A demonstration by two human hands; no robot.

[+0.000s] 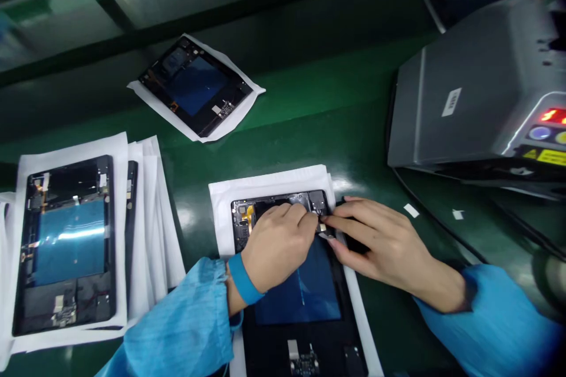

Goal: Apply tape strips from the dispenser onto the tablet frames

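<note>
An opened black tablet housing [296, 288] with a blue inner panel lies on a white sheet [265, 182], its top end holding exposed circuitry and a small orange flex cable. My left hand [276, 244] is over that top end, with fingertips on the circuitry. My right hand [380, 241] comes in from the right, thumb and fingers pinched around a small flat silvery part [326, 234]. Both hands hide much of the top end. A blue wristband [244, 278] circles my left wrist, and blue sleeves cover both arms.
On the left, another opened tablet [66, 241] lies on a stack of white sheets. A third tablet [194, 85] sits on a sheet farther ahead. A grey machine [477, 88] with a red display stands at right on the green mat, beside a black cable.
</note>
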